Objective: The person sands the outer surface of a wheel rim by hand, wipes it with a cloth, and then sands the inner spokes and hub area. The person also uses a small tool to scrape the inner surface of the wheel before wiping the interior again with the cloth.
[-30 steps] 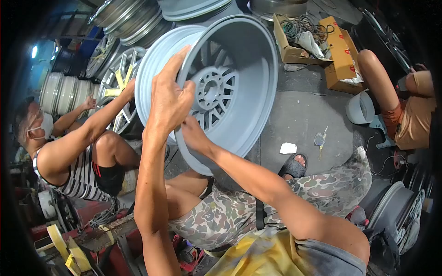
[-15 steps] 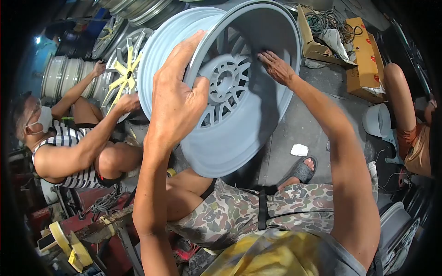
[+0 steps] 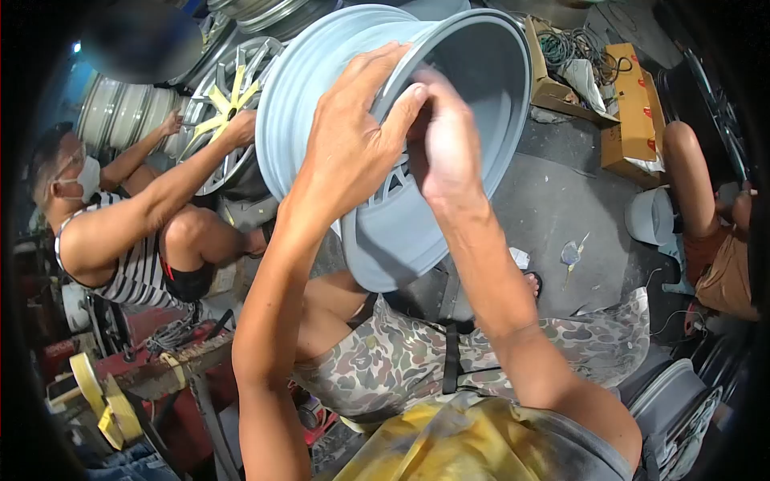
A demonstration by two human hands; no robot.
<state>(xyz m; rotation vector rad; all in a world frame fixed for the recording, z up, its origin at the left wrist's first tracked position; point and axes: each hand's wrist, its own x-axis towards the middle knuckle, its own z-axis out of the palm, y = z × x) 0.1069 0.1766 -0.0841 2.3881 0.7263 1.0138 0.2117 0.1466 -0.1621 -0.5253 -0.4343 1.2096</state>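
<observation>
A large grey wheel rim [image 3: 489,88] is tilted in front of me, its hollow side facing me and its spokes mostly covered by my hands. With fingers along the outer barrel and thumb over the lip, my left hand [image 3: 353,140] grips the rim's near left edge. My right hand [image 3: 451,148] is at the inner wall just beside my left thumb. Motion smears it and its fingers are partly hidden, so whether it holds anything does not show.
At left a masked co-worker [image 3: 112,216] handles a wheel with yellow-taped spokes [image 3: 220,120]. Cardboard boxes [image 3: 630,120], one with coiled cables, stand at upper right. Another person's leg [image 3: 690,176] and a white bucket [image 3: 650,215] are at right. Yellow tape rolls [image 3: 88,381] sit at lower left.
My right hand has moved left across the rim's inside, from the right inner wall to the edge near my left hand. The rim has shifted slightly right and turned, with my left hand still on it.
</observation>
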